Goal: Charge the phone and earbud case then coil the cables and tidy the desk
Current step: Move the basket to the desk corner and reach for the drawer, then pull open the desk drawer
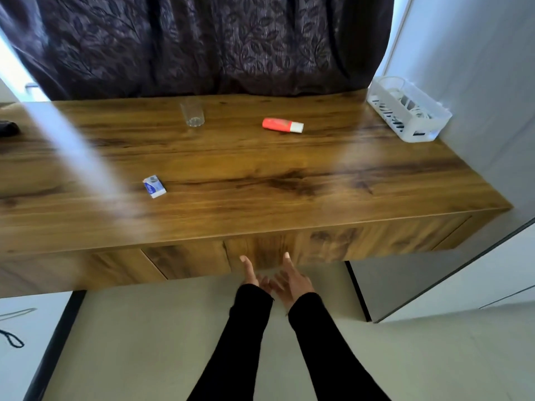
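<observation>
Head view, looking down on a wooden desk (260,175) set against a dark leaf-patterned curtain (202,44); the left hand (254,277) and the right hand (292,280) are held side by side below the desk's front edge, over the pale floor (162,342), both in black sleeves (249,337); both hands are released, fingers spread and extended toward the desk front, grasping nothing; the fingertips lie before the drawer panel, and contact with it cannot be told because of motion blur. On the desk top: a clear drinking glass (192,112) standing upright near the back edge; a red tube with a white cap (282,124) lying on its side to the right of the glass, well apart from it; a small blue-and-white box (154,186) lying nearer the front left. At the back right corner a white slotted basket (417,123) holds coiled white cables (409,107); whether a phone or earbud case lies in it cannot be told. At the far left edge a dark object (7,128) is only partly in view.
</observation>
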